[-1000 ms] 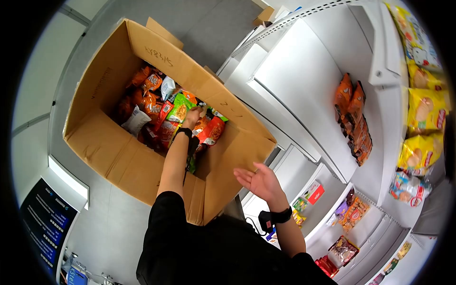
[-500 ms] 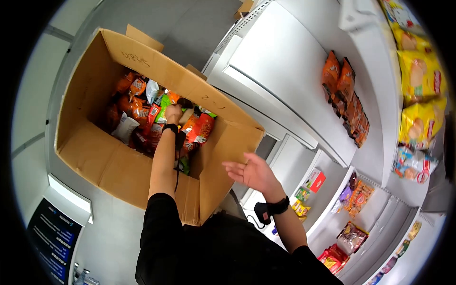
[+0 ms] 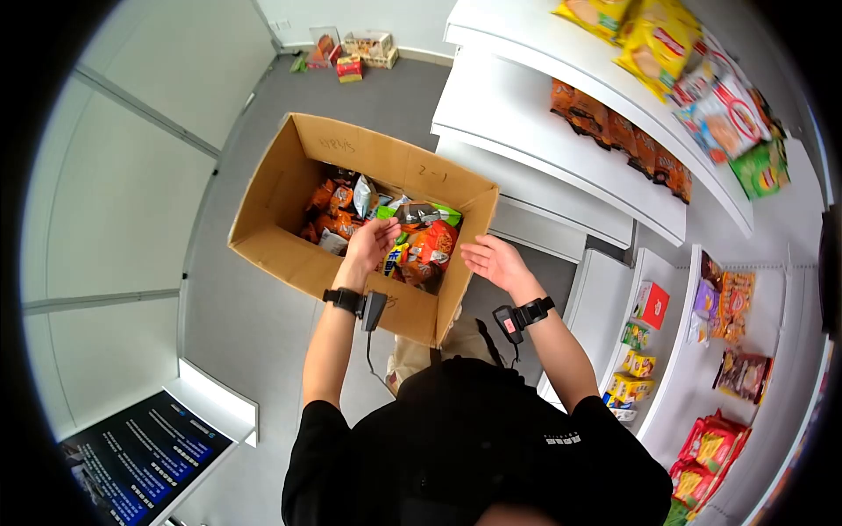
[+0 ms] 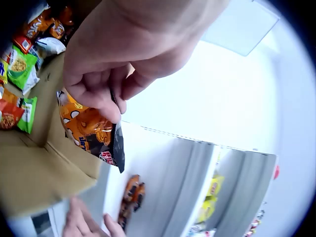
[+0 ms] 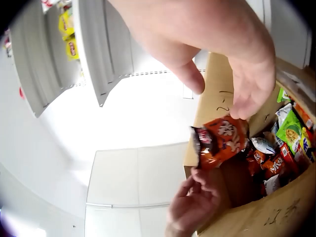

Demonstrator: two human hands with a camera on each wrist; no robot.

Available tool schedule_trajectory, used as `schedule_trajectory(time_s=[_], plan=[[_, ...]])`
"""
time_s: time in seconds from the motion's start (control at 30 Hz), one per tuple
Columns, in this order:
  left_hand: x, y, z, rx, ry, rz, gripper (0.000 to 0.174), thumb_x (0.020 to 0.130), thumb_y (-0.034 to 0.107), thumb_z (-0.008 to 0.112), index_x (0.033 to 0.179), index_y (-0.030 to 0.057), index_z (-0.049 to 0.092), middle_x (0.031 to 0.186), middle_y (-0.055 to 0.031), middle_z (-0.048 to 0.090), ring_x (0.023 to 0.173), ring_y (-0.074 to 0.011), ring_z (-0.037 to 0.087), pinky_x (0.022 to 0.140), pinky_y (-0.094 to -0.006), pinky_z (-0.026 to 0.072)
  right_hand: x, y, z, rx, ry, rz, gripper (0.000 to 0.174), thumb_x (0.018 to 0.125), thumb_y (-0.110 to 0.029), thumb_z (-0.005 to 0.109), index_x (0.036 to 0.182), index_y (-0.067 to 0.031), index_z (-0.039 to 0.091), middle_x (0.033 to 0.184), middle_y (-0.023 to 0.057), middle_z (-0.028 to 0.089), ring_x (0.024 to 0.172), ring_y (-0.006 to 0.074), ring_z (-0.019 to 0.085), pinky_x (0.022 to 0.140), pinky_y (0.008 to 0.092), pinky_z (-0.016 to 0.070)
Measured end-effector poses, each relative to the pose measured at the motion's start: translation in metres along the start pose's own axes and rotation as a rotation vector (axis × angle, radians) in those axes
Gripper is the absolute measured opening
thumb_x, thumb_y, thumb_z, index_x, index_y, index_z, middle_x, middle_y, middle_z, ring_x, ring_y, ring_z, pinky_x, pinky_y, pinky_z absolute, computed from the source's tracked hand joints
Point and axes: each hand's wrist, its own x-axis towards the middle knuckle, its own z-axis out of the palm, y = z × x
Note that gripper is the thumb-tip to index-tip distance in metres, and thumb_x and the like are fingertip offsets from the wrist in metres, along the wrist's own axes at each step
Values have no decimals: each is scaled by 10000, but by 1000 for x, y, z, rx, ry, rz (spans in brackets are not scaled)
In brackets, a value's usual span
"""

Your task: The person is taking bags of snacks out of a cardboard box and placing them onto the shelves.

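Note:
My left hand point(image 3: 373, 243) pinches the black edge of an orange-and-black snack bag point(image 4: 89, 126) between thumb and fingers. The bag is held up near the cardboard box point(image 3: 377, 149), its cartoon-printed front facing the left wrist camera. My right hand point(image 3: 495, 260) is raised by the box's right side, fingers extended and thumb apart. In the right wrist view its fingertips overlap the upper edge of the bag. Inside the box lies a pile of snack bags, among them orange bags point(image 5: 274, 165), a green bag point(image 5: 291, 132) and a white bag point(image 5: 271, 183).
White shelves point(image 3: 526, 123) rise at the right, with a row of orange-brown bags point(image 3: 614, 127) and yellow chip bags point(image 3: 660, 44). Lower shelves hold red packs point(image 3: 709, 443) and small boxes point(image 3: 652, 304). A dark screen point(image 3: 145, 460) stands at lower left; small crates point(image 3: 373, 46) lie by the far wall.
My left hand has come up out of the pile with the snack bag. My right hand stays raised and open. The head view has turned, showing more floor and the far wall.

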Motion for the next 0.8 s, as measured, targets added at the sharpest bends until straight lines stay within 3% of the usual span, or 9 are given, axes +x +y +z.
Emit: schedule_trajectory(time_s=[0.03,0.17,0.27,0.37,0.4,0.5,0.6,0.77,0.8], plan=[[-25,3,9,-43,-55,12,258,864,184,508,1007,-10,600,915,-63,642,818,-134,601,725,-246,466,-12,3,3,-93,-13,-71,476,819,-203,602,1203,-52,366,1167,187,530,1026,294,549,901,400,445],[-106,12,46,-138,-223,2,209,865,143,515,972,-23,585,848,-59,632,735,-131,585,661,-245,485,-43,21,26,-929,44,-713,913,697,-245,760,1383,-30,198,1387,213,299,1279,327,322,1018,410,325],[-146,12,68,-162,-363,-17,215,861,120,511,967,-54,583,844,-79,640,685,-130,592,631,-236,502,-76,16,41,-1205,105,-971,951,615,-283,815,1353,-42,268,1411,224,247,1339,343,190,1060,426,249],[-169,13,89,-85,-420,-23,178,867,104,499,946,-34,579,815,-76,627,672,-135,572,641,-248,490,-99,7,35,-1340,168,-1068,854,596,-311,821,1283,-63,380,1415,223,242,1338,359,179,1061,439,242],[-172,12,93,-81,-439,4,180,871,99,489,945,-37,581,836,-88,627,672,-134,575,646,-245,493,-103,6,32,-1498,272,-1171,730,618,-305,791,1204,-37,447,1383,200,320,1270,373,314,1016,432,312],[-179,10,113,-96,-486,14,181,873,94,486,943,-44,580,861,-103,625,695,-131,587,651,-238,493,-119,1,20,-1116,-39,-873,623,664,-282,769,1141,-2,483,1225,199,497,1118,298,502,923,366,403],[-177,7,132,-139,-474,44,178,865,76,497,957,-60,566,879,-118,630,719,-131,614,652,-230,507,-137,2,7,-1029,-50,-825,535,713,-257,744,1097,26,501,1030,154,606,933,205,590,833,306,444],[-161,-5,170,-150,-518,-6,178,854,48,492,974,-70,551,864,-113,622,706,-124,609,644,-217,509,-156,-2,-35,-832,-135,-839,486,761,-246,714,1095,39,505,993,118,616,914,148,570,823,291,444],[-157,-10,181,-127,-467,-3,188,853,59,499,1002,-45,545,852,-82,621,682,-105,592,593,-185,488,-163,-6,-47,-798,-144,-846,478,772,-242,706,1102,39,504,1005,111,615,917,140,566,827,287,443]])
